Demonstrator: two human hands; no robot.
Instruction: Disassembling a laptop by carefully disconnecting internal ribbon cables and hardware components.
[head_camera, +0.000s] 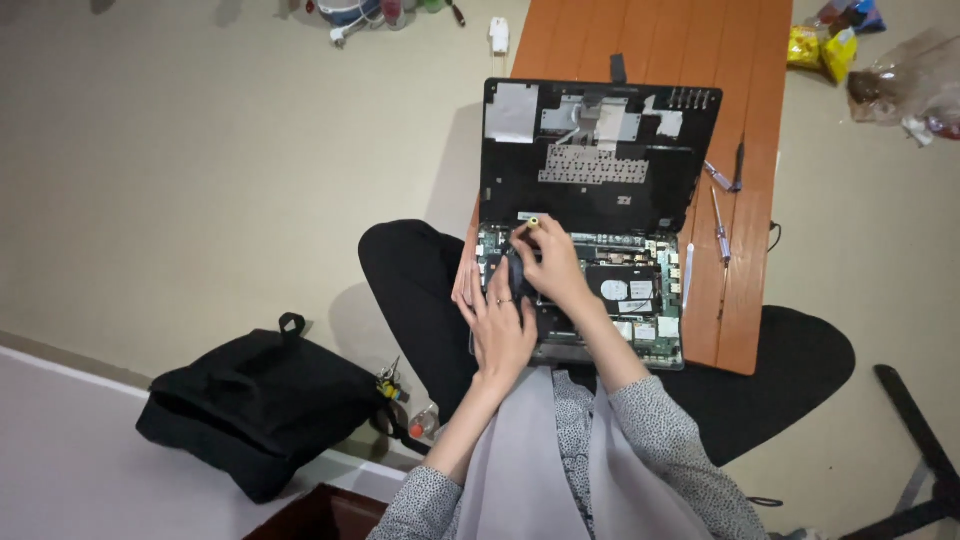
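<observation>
Head view, looking straight down: an opened black laptop with its bottom cover lifted (590, 220) sits across the person's lap and the near end of the orange-brown wooden desk (740, 300), green circuit board and silver drive laid bare.

The right hand (550, 268) reaches in over the board, fingers pinched together on a small yellow-tipped tool (532, 222), which looks like a screwdriver handle, at the board's upper left. The left hand (500, 325) lies flat on the near left of the chassis, fingers loosely together, steadying it; whether it grips anything I cannot tell.

By my reading, this machine is stiff but fragile: bare board, thin ribbon cables, and a hinged black cover with grey foil patches (600, 140) that stands propped and could flop. Best held by the plastic frame edges, never by the board.

The chassis overhangs the desk's near edge, resting partly on the knees, so it could tip. To the right, slim spare screwdrivers (720, 230) lie near the desk's right edge. There is open room on the beige floor to the left; a black fabric bag (260, 400) sits well apart.
</observation>
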